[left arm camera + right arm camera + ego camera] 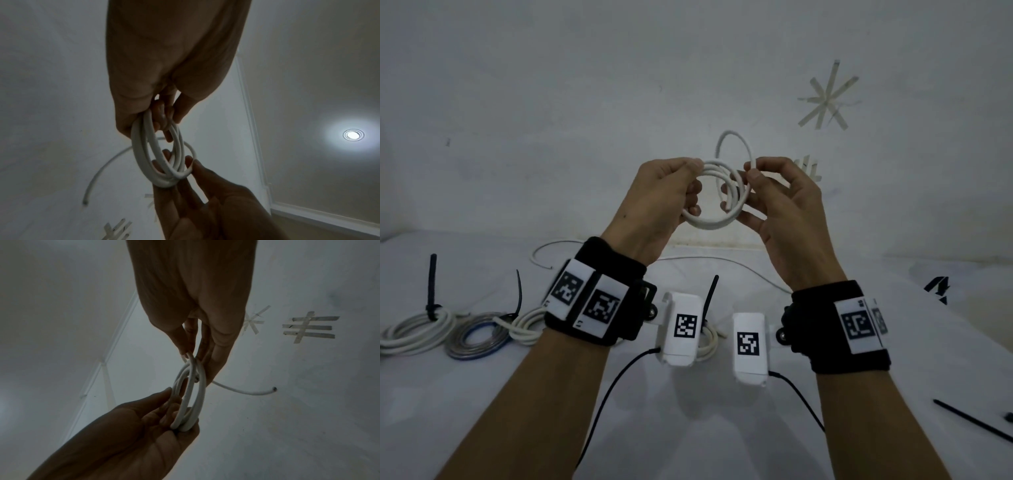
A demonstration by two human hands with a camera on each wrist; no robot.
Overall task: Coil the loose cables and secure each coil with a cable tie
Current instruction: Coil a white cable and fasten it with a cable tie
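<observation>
Coil: white cable wound into several loops, held up in the air above the far middle of the surface, clear of it so the turns stay free to be laid on.
Left hand: grip closed on the coil's left side, thumb over fingers, likely to stop the turns springing apart.
Right hand: thumb and forefinger pinch the last loop at the coil's right side; the other fingers spread loosely.
Tail: a short free end juts out past the right hand, so winding looks nearly done.
Ties: a loose black one lies by the right edge, within reach.
Finished coils: three tied ones sit along the left side.
</observation>
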